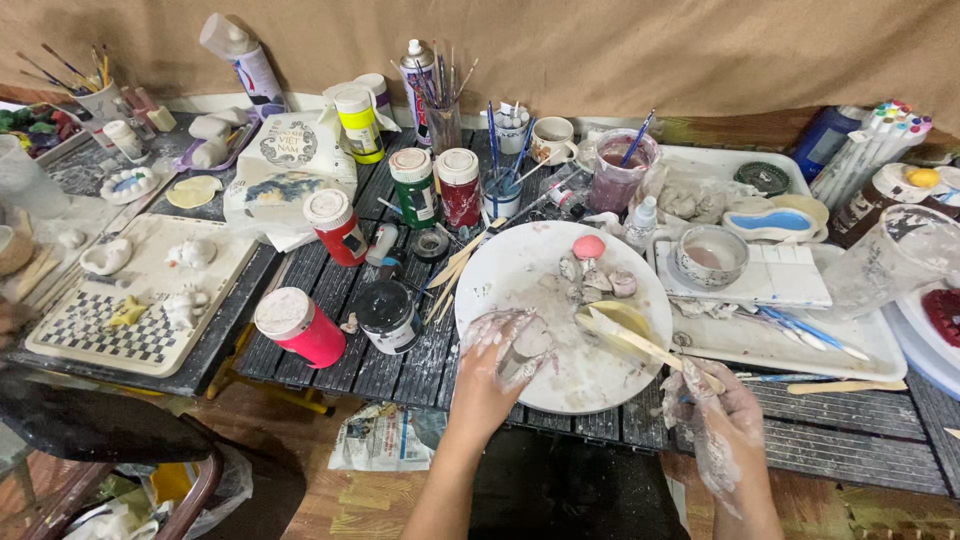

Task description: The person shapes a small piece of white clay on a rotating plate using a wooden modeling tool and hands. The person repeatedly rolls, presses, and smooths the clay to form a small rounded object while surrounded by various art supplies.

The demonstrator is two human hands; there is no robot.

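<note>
Grey clay coats both our hands as we work over the round white plate (520, 275) on the slatted table (850, 440). Our left hand (500, 360) rests on the plate's near left part, fingers curled around a small lump of clay (530, 345) and pressing it against the plate. Our right hand (715, 420) sits just off the plate's near right edge, clenched on the handle of a flat wooden stick (635, 340). The stick's long axis runs from that hand up and to the left, its broad tip lying on the plate beside a yellowish patch (625, 315). The lump lies to the left of the stick's tip, near it but apart, so the left hand is the nearer one to the clay. More small clay bits (595, 280) and a pink ball (588, 246) sit farther back on the plate. Red paint jars (300, 325) stand to the left.
</note>
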